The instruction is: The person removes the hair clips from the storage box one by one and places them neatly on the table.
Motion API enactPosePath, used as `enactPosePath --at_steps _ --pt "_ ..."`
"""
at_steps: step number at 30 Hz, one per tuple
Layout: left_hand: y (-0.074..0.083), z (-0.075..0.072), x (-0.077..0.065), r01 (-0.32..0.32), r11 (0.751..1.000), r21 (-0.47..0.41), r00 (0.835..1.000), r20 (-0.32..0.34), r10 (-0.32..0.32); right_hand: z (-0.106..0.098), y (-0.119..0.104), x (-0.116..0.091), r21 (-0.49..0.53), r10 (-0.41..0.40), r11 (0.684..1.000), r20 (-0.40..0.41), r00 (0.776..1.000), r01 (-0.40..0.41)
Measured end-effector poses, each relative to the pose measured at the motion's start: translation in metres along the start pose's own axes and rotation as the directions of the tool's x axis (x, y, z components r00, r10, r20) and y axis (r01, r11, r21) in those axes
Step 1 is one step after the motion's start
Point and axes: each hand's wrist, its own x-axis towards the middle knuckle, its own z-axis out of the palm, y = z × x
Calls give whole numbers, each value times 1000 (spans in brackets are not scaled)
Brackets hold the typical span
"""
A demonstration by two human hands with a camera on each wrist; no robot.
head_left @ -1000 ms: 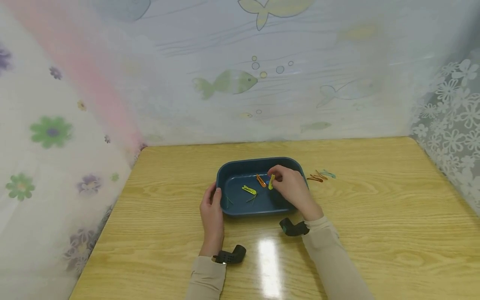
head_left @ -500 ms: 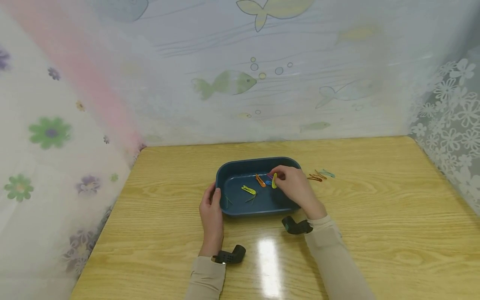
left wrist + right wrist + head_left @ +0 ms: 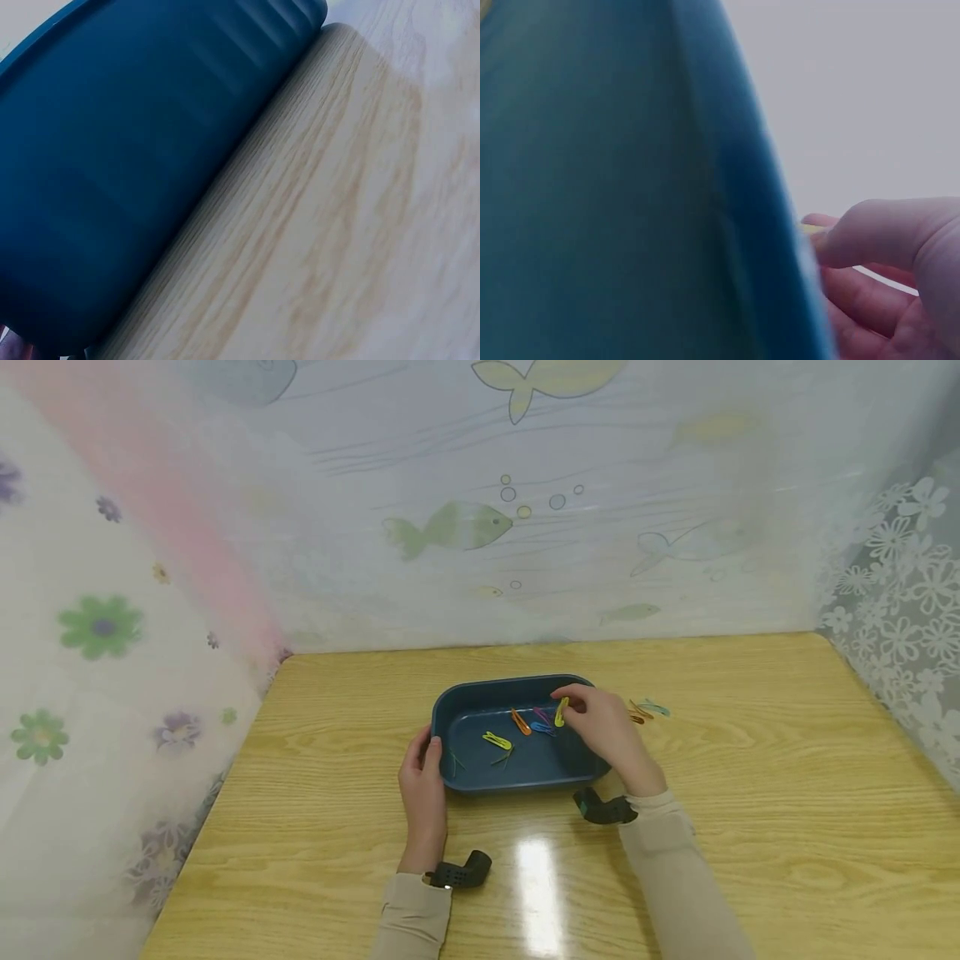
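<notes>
Biggest thing I'm seeing from here is the pale curtain [image 3: 450, 585] with fish on it, hanging behind the tray, across the table from the person. Under the tray is a wood-grain table [image 3: 772, 760]. The tray [image 3: 487, 696] itself is dark blue with rounded corners, sitting flat.

Two beige sleeves [image 3: 675, 877] come in from the near side of the tray. My left hand [image 3: 422, 781] has the tray by its left end, thumb up at the rim, fingers along the outer wall. My right hand [image 3: 609, 727] is over the tray's right end, thumb and index pinching a yellow clip [image 3: 561, 713] above the tray floor. In the right wrist view the tray wall hides most of that clip, only a sliver of yellow shows. Black wrist cameras [image 3: 465, 870] sit on both wrists, nearer the person than the tray.

Smallest stuff is the hair clips. On the tray floor: a second yellow clip [image 3: 497, 741] left of centre, an orange clip [image 3: 521, 722] around the middle, then a blue clip [image 3: 542, 727] and a purple clip [image 3: 541, 716] just right of it, plus two thin dark green clips [image 3: 504, 757] toward the near left. Outside, just right of the tray, a teal clip [image 3: 656, 707] lies beside some orange-brown clips [image 3: 637, 720], partly behind my hand.
</notes>
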Motion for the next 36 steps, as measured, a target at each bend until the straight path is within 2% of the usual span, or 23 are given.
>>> enactPosePath --at_steps 5,13,22,26,30,36 --pt "0 0 1 -18 1000 -6 1000 3 18 -6 2 -1 -4 -19 1000 -13 1000 19" --pt "-1 -1 0 -28 1000 3 1000 1 28 -12 4 -1 53 -28 998 -37 999 30" --pt "0 -2 0 -7 1000 1 1000 15 7 -17 8 -1 31 21 999 -67 998 -19" --pt "12 -1 -4 6 1000 2 1000 22 -6 -19 10 0 137 85 988 -63 994 -75" --pt "23 0 -9 7 1000 10 1000 27 -7 -21 15 0 261 124 960 -52 991 -106" --pt "6 -2 -2 -5 1000 -9 1000 24 5 -24 21 0 227 130 968 -80 988 -109"
